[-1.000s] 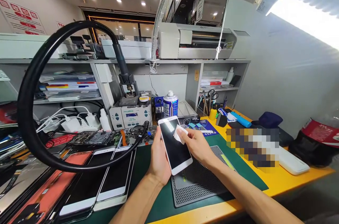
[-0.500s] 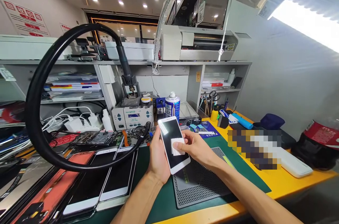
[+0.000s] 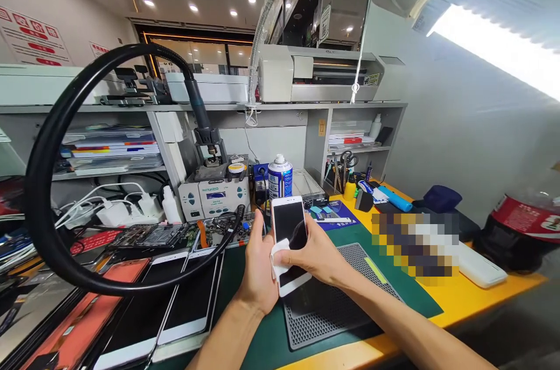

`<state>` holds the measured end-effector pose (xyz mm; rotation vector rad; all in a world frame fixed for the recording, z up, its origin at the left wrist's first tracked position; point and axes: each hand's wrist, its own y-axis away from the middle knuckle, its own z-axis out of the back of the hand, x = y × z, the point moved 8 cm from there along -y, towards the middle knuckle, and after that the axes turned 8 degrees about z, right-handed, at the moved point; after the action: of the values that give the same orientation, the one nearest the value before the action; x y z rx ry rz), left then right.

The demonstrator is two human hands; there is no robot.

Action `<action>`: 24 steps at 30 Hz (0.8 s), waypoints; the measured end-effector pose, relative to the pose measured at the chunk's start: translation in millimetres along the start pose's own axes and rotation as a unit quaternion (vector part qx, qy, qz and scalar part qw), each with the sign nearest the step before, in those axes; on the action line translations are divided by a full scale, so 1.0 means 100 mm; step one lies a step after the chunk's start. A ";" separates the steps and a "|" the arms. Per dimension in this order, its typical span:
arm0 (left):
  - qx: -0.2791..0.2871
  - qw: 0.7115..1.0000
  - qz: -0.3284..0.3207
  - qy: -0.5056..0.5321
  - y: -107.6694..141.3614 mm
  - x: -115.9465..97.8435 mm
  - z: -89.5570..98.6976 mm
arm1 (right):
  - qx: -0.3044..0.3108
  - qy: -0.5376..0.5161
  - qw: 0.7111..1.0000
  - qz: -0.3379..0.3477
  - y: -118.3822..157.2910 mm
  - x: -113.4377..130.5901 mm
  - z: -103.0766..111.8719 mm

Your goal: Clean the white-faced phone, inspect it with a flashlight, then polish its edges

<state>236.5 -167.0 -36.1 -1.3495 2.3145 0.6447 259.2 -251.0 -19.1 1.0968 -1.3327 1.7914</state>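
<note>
A white smartphone (image 3: pixel 289 221) with a dark screen is tilted up above the bench. My left hand (image 3: pixel 257 271) grips it from the left and below, thumb upright beside its left edge. In my right hand (image 3: pixel 319 253) a folded white wipe (image 3: pixel 277 258) is pressed by the thumb at the lower left edge of the screen. The right fingers reach behind the phone's right edge and are partly hidden. Under both hands lies a grey perforated mat (image 3: pixel 332 306) on a green work mat (image 3: pixel 420 297).
Several phones with dark screens (image 3: pixel 190 300) lie at the left beneath a looping black hose (image 3: pixel 37 183). Behind the hands stand a hot-air station (image 3: pixel 214 198) and a blue-and-white spray can (image 3: pixel 280 176). A cola bottle (image 3: pixel 520 230) and a white box-like device (image 3: pixel 481 265) are at the right.
My right hand has moved the wipe left and slightly down, from the screen's middle to its left edge. The phone stands more upright.
</note>
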 end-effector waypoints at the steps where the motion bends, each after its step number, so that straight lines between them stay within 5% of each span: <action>1: 0.000 1.000 -0.014 -0.001 0.00 0.00 0.00 | -0.002 -0.020 1.000 0.006 -0.01 0.02 -0.01; 7: 0.001 0.990 -0.134 -0.052 -0.01 -0.03 -0.04 | -0.070 -0.072 0.995 0.028 -0.07 0.11 0.06; 12: 0.009 0.990 -0.130 -0.055 -0.06 0.09 0.02 | -0.133 -0.070 0.989 0.017 -0.08 0.13 0.16; 18: 0.026 0.985 -0.130 -0.107 -0.08 0.13 0.02 | -0.131 -0.111 0.984 -0.053 -0.04 0.07 0.15; 24: -0.061 0.960 -0.167 -0.215 -0.03 0.07 0.10 | -0.132 -0.078 0.984 -0.090 -0.04 -0.03 0.20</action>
<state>237.2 -167.1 -48.7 -1.4410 1.6829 0.8769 268.8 -269.0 -17.6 1.1859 -1.4624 1.3776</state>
